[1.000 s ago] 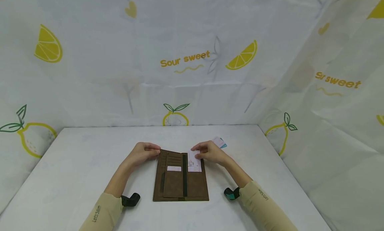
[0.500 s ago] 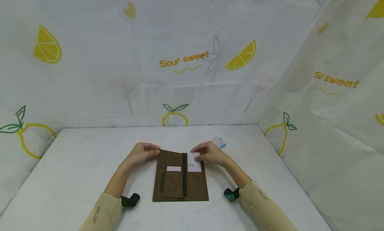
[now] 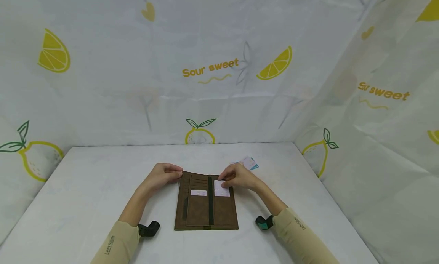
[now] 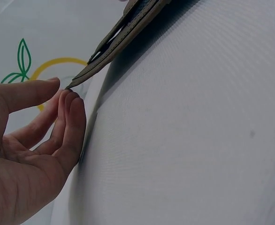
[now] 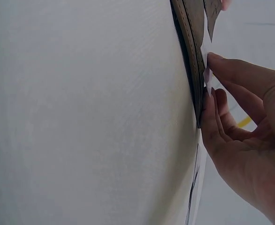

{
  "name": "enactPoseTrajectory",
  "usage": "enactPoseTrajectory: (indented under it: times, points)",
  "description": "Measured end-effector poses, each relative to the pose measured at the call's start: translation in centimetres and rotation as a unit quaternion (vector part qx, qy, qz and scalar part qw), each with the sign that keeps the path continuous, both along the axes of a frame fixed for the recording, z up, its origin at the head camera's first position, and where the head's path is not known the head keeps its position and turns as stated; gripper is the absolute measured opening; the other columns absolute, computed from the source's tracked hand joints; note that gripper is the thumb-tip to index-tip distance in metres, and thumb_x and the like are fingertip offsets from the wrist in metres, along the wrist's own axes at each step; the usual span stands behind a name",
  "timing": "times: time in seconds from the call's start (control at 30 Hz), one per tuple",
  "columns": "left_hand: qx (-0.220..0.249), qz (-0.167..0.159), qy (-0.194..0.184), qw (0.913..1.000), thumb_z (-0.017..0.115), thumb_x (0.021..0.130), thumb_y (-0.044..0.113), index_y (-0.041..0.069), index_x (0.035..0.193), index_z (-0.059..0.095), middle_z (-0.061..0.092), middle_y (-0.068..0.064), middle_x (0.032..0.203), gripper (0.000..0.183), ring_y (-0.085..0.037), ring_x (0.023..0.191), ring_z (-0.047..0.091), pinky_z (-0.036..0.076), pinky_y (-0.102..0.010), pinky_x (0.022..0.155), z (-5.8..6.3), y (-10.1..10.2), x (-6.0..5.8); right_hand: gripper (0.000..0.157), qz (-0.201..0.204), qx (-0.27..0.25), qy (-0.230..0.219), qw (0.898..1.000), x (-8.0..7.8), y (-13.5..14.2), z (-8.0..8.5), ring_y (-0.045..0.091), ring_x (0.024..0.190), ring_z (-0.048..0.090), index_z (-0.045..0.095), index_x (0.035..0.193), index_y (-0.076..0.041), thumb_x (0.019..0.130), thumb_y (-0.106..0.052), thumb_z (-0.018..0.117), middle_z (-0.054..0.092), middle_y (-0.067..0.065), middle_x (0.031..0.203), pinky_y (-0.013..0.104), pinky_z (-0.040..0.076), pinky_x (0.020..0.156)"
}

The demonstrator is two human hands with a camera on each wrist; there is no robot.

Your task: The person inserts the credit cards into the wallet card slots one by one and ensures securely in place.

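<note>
Wallet: a brown, leather-look long wallet lies open in front of me on the white surface, a dark strip running down its middle.
Left of my 2 hands: my left hand grasps the wallet's far left corner between thumb and fingertips.
Right of my 2 hands: my right hand pinches a pale pinkish-white rectangular card at the far end of the wallet's right panel.
Below that card: a pale strip shows against the brown; I cannot tell whether it belongs to the same card.
Left panel: the edge of a small pale pink card sticks out of a slot.
Beyond my right hand: a few overlapping pale and teal cards lie on the surface.
Sleeves: beige fabric with dark lettering covers my forearms.
Backdrop: a white sheet with yellow lemon prints.
</note>
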State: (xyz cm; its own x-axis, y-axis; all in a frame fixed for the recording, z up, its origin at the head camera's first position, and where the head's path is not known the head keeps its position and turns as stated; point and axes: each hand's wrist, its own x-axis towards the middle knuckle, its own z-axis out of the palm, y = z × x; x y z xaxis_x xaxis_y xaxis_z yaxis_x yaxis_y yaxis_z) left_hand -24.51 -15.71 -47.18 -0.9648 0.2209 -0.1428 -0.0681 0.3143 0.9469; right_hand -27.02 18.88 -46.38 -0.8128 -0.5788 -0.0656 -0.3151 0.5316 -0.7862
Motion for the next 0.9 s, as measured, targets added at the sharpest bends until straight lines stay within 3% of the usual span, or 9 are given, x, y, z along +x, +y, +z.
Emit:
enactPoseTrajectory:
  times: [0.37, 0.67, 0.9]
  points:
    - [0.007, -0.003, -0.002, 1.0000, 0.073, 0.103, 0.015, -0.008, 0.126, 0.073, 0.078, -0.020, 0.120, 0.033, -0.014, 0.105, 0.073, 0.064, -0.036, 0.096, -0.05, -0.05, -0.05, 0.015, 0.019, 0.011, -0.010, 1.000, 0.04, -0.14, -0.10, 0.014, 0.106, 0.062, 0.084, 0.108, 0.001, 0.094, -0.004, 0.083, 0.065, 0.015, 0.117, 0.015, 0.054, 0.088]
    - [0.006, 0.003, -0.013, 0.9999, 0.074, 0.103, 0.015, -0.006, 0.125, 0.074, 0.079, -0.017, 0.119, 0.031, -0.014, 0.105, 0.073, 0.064, -0.032, 0.095, -0.30, -0.04, -0.30, 0.015, 0.022, 0.011, -0.016, 1.000, 0.17, -0.14, -0.06, 0.014, 0.109, 0.058, 0.084, 0.108, 0.001, 0.094, -0.005, 0.082, 0.065, 0.014, 0.117, 0.019, 0.051, 0.091]
    - [0.011, 0.000, -0.013, 0.9999, 0.074, 0.103, 0.015, -0.006, 0.127, 0.073, 0.079, -0.018, 0.120, 0.033, -0.014, 0.106, 0.073, 0.064, -0.035, 0.098, -0.33, -0.05, -0.25, 0.013, 0.017, 0.015, -0.006, 1.000, 0.28, -0.13, -0.09, 0.014, 0.105, 0.053, 0.086, 0.105, -0.001, 0.094, -0.008, 0.083, 0.065, 0.012, 0.113, 0.022, 0.047, 0.090]
